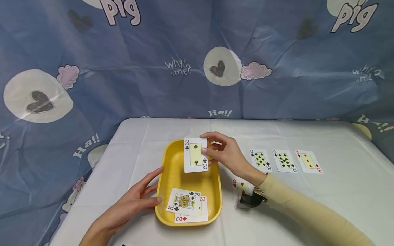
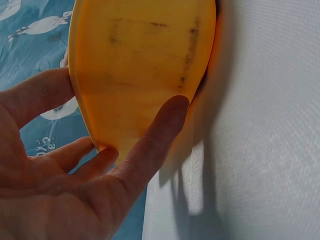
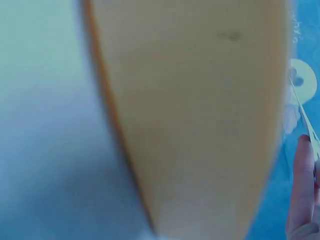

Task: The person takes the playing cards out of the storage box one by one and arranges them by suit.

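Observation:
My right hand [image 1: 224, 152] pinches a two of clubs [image 1: 196, 164] by its right edge, face up, above the far part of a yellow tray [image 1: 219, 191]. In the right wrist view, part of that hand [image 3: 302, 190] shows at the right edge with the card's thin edge [image 3: 311, 127]. My left hand [image 1: 132, 205] rests its spread fingers and thumb against the tray's left side. The left wrist view shows the thumb [image 2: 155, 135] lying along the yellow outer wall [image 2: 140, 65]. Inside the tray's near end, a king of spades [image 1: 184, 201] overlaps a two of diamonds [image 1: 201, 215].
Right of the tray lies a three of hearts [image 1: 238, 194], partly hidden under my right wrist. Farther right, an eight of spades [image 1: 260, 160], a nine of clubs [image 1: 284, 160] and a three of diamonds [image 1: 309, 161] form a row. A patterned blue cloth [image 1: 172, 92] hangs behind the white table [image 1: 344, 191].

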`<state>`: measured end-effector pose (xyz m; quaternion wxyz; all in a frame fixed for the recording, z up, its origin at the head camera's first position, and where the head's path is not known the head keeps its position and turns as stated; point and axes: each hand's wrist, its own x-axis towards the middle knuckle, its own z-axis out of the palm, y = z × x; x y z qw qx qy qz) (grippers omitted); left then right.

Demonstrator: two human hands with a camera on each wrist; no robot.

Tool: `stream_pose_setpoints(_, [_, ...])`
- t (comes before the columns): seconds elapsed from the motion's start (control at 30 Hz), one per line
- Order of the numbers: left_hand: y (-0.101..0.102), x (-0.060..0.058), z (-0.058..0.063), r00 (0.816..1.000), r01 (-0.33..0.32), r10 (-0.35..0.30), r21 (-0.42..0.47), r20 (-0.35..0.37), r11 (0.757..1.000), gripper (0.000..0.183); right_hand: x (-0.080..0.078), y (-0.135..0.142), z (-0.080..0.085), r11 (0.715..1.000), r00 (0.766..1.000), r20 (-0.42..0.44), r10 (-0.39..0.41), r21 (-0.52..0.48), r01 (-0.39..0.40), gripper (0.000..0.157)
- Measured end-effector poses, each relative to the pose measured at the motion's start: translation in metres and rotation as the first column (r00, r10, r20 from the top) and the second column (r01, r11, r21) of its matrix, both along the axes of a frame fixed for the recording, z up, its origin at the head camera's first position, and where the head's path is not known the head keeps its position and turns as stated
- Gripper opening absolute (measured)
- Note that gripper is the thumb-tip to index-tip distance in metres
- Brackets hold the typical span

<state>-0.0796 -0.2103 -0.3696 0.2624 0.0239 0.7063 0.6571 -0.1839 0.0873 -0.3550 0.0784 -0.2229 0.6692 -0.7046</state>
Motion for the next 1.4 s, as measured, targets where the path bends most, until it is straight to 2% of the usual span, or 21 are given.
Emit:
stream_pose_setpoints(0.33, [-0.001,-0.001,0.0,1.0,0.003,-0.003,-0.001,0.012,1.0,0.078,0.015,0.076,0.003,0.979,0.995,-0.011,-0.095,0.181,0.095,0.047])
stream_pose_setpoints(0.5, [-0.001,-0.001,0.0,1.0,0.0,0.0,-0.005,0.019,1.0,0.078,0.027,0.108,-0.006,0.953,0.989,-0.002,-0.145,0.27,0.14,0.043])
stream_pose_setpoints(0.73, [0.0,-0.002,0.001,1.0,-0.014,0.014,-0.028,0.023,1.0,0.078,0.047,0.144,-0.02,0.926,0.98,0.036,-0.198,0.335,0.175,0.043])
stream_pose_setpoints(0.97, [0.002,-0.003,0.001,0.999,-0.023,0.024,-0.042,0.029,0.999,0.078,0.063,0.176,-0.032,0.889,0.978,0.012,-0.21,0.419,0.186,0.044])
stream_pose_setpoints(1.07, [0.001,-0.003,0.001,0.999,-0.02,0.021,-0.04,0.032,0.999,0.078,0.066,0.186,-0.037,0.848,0.977,-0.012,-0.215,0.494,0.193,0.041])
stream_pose_setpoints(1.17, [0.0,-0.003,0.001,0.999,-0.014,0.015,-0.036,0.033,0.999,0.077,0.066,0.191,-0.041,0.763,0.974,-0.082,-0.211,0.609,0.216,0.038])
stream_pose_setpoints(1.23, [-0.001,-0.003,0.001,0.999,-0.01,0.012,-0.034,0.033,0.999,0.076,0.065,0.192,-0.043,0.697,0.971,-0.138,-0.197,0.677,0.237,0.036])
stream_pose_setpoints(1.3, [-0.001,-0.003,0.001,0.999,-0.009,0.01,-0.03,0.032,1.0,0.077,0.064,0.193,-0.045,0.648,0.967,-0.196,-0.165,0.717,0.256,0.034])
stream_pose_setpoints(1.4, [0.001,-0.003,0.0,0.999,-0.008,0.009,-0.028,0.031,1.0,0.077,0.063,0.193,-0.045,0.615,0.962,-0.239,-0.131,0.741,0.268,0.033])
